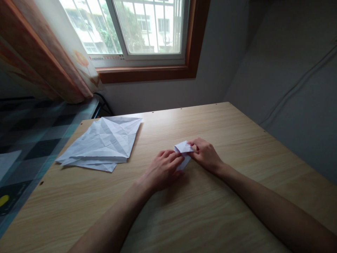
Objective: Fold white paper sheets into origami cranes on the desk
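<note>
A small folded piece of white paper (184, 149) lies on the wooden table (226, 126) near its middle. My left hand (163, 170) rests on the paper's left side, fingers pressed down on it. My right hand (206, 154) pinches the paper's right edge between thumb and fingers. Both hands meet over the paper, and part of it is hidden beneath them.
A stack of creased white paper sheets (101, 144) lies at the table's back left. A window (137, 28) with a curtain (52, 52) is behind. A checkered bedspread (31, 137) lies left of the table, grey walls to the right.
</note>
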Demonstrator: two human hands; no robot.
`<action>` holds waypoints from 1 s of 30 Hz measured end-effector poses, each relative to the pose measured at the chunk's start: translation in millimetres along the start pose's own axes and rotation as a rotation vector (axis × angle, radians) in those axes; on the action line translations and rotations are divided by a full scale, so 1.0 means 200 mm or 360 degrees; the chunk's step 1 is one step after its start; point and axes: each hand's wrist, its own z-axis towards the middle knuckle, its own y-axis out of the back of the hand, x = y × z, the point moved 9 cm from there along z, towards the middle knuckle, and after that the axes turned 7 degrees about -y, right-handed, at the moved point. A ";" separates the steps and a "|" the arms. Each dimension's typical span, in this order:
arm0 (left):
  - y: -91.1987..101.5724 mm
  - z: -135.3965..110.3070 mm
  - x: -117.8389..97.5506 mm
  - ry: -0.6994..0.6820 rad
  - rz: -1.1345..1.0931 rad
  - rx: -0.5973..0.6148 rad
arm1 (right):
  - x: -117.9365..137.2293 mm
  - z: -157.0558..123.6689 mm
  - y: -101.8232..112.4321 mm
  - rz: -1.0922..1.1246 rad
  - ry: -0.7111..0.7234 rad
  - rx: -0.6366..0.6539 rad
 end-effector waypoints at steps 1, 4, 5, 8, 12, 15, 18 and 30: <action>0.00 0.00 -0.01 -0.0031 -0.0013 -0.0012 | 0.01 -0.01 -0.01 -0.0022 0.0037 -0.0004; 0.05 -0.02 0.02 0.0007 -0.0017 -0.0235 | 0.05 -0.03 -0.01 -0.0095 0.0180 -0.0016; 0.07 -0.03 0.04 0.0069 0.0002 -0.0345 | 0.06 -0.04 -0.02 -0.0118 0.0219 -0.0016; 0.09 -0.05 0.08 0.0182 0.0033 -0.0508 | 0.10 -0.06 -0.02 -0.0195 0.0334 0.0032; 0.04 -0.03 0.07 0.0083 -0.0045 -0.0316 | 0.13 -0.09 -0.03 -0.0260 0.0490 0.0105; 0.01 -0.02 0.07 0.0098 -0.0097 -0.0228 | 0.12 -0.10 -0.04 -0.0232 0.0534 0.0113; 0.03 -0.02 0.09 0.0165 -0.0116 -0.0259 | 0.11 -0.09 -0.04 -0.0118 0.0493 0.0126; 0.06 -0.04 0.20 0.0508 -0.0212 -0.0326 | 0.03 -0.05 -0.04 0.0392 -0.0169 0.0174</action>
